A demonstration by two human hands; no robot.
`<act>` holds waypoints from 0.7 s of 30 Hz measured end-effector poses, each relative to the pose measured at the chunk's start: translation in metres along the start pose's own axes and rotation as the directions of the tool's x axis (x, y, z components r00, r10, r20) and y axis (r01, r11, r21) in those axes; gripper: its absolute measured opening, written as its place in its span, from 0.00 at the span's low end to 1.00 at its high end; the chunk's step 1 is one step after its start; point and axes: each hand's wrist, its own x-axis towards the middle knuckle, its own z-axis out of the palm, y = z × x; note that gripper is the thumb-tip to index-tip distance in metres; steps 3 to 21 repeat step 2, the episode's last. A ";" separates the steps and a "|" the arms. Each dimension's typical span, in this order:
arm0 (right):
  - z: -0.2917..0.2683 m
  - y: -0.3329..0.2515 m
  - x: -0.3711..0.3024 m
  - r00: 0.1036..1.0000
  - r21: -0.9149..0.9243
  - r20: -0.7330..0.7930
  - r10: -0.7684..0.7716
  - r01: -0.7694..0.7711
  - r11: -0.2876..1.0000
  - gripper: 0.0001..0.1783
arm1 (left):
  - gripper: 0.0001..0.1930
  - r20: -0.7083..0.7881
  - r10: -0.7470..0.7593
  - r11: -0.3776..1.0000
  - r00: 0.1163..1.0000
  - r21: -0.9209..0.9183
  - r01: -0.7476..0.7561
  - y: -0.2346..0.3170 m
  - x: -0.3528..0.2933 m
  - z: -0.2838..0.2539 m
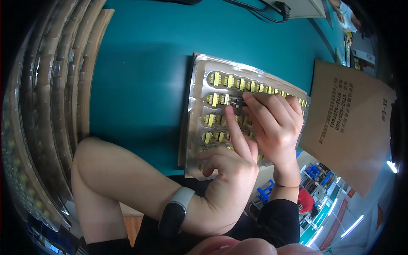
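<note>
A clear plastic blister tray (pixel 199 85) lies on cardboard in front of me. Rows of small yellow-taped transformers (pixel 215 100) with metal pins sit in its pockets. My right hand (pixel 274 121) reaches over the tray, fingers pinched on dark, thin tweezers (pixel 239 101). The tips meet a transformer in the second row from the far side. Beside them, my left hand (pixel 229 165) stretches its index finger to that same transformer, while its other fingers curl loosely over the nearer rows. Both hands cover part of the tray.
Stacked trays with cardboard layers (pixel 63 76) rise at the left. The green table (pixel 144 72) runs beneath the tray. A cardboard box (pixel 348 123) stands at the right. Black cables (pixel 272 10) and a pale casing (pixel 306 8) lie at the far edge; other people show beyond.
</note>
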 end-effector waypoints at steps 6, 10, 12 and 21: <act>-0.001 -0.001 0.001 0.999 -0.016 0.035 0.017 -0.017 1.000 0.18 | 0.14 0.031 -0.004 1.000 0.999 0.024 0.003 0.001 0.002 -0.001; -0.001 -0.001 0.001 0.999 -0.016 0.035 0.017 -0.017 1.000 0.18 | 0.14 0.031 -0.004 1.000 0.999 0.024 0.003 0.001 0.002 -0.001; -0.001 -0.001 0.001 0.999 -0.016 0.035 0.017 -0.017 1.000 0.18 | 0.14 0.031 -0.004 1.000 0.999 0.024 0.003 0.001 0.002 -0.001; -0.001 -0.001 0.001 0.999 -0.016 0.035 0.017 -0.017 1.000 0.18 | 0.14 0.031 -0.004 1.000 0.999 0.024 0.003 0.001 0.002 -0.001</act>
